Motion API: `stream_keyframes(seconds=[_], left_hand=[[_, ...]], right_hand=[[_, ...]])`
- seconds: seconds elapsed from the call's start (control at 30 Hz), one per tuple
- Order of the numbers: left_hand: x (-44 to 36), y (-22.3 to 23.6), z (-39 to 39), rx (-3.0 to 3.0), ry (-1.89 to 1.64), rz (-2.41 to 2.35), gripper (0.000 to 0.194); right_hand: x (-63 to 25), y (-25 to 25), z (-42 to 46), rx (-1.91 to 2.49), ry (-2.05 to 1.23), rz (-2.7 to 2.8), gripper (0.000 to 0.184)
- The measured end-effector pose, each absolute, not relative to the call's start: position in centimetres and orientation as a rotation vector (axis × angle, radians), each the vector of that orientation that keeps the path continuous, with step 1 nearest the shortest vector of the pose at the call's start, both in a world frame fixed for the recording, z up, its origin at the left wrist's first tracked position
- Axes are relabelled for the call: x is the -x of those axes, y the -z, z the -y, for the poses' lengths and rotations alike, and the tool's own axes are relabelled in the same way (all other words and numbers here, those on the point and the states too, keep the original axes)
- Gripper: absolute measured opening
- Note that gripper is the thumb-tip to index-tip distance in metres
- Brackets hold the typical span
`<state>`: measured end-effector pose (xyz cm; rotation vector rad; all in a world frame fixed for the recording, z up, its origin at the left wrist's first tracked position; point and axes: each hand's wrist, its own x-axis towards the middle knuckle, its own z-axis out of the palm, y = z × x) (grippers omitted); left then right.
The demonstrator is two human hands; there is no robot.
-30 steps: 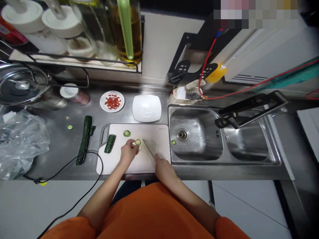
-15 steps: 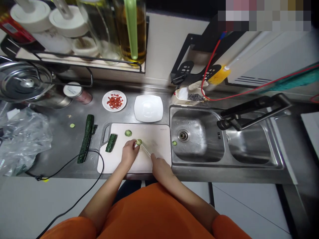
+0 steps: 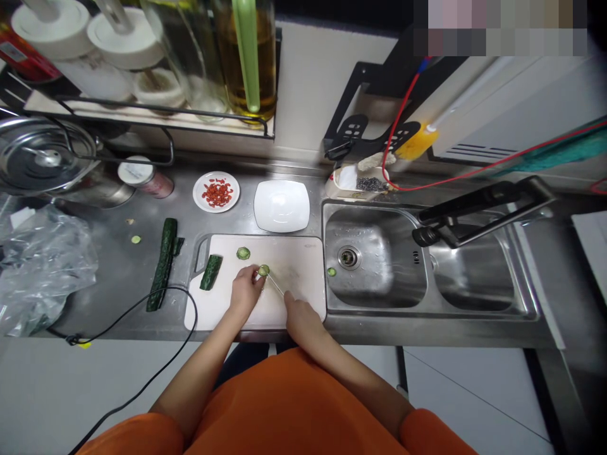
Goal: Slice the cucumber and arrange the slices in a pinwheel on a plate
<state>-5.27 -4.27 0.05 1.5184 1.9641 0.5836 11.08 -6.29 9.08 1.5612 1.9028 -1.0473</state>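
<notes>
Over the white cutting board (image 3: 294, 309), my left hand (image 3: 245, 292) pinches a small round cucumber slice (image 3: 263, 270) between thumb and fingers. My right hand (image 3: 303, 319) is closed around the handle of a knife (image 3: 275, 284). The knife's tip end meets the edge of the slice, and its blade is seen nearly edge-on. Another cucumber slice (image 3: 243, 253) lies on the board just above my left hand. A short cucumber piece (image 3: 211, 272) rests at the board's left side. Left of the board, a longer cucumber (image 3: 162, 264) lies on the steel counter.
Behind the board stand a white square plate (image 3: 281, 206) and a small plate (image 3: 216, 208) of red bits. The sink (image 3: 374, 265) is to the right, with a cucumber end (image 3: 331, 272) by its rim. A plastic bag (image 3: 47, 265) and a black cable (image 3: 175, 289) are at left.
My right hand has moved a little left, bringing the knife from beside the slice to its edge. The blade has turned edge-on. My left hand keeps its pinch on the slice.
</notes>
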Motion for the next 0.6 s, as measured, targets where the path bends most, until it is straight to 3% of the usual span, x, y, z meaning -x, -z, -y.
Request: stream_keyframes(seconds=[0.47, 0.6], left_hand=[[5.4, 0.0, 3.9, -1.583, -0.549, -1.916, 0.024], [5.5, 0.0, 3.4, -1.599, -0.516, -1.917, 0.021]], right_hand=[[-13.8, -9.7, 8.2, -1.542, 1.056, -1.764, 0.053], [-15.2, -10.3, 8.6, -1.568, 1.076, -1.756, 0.047]])
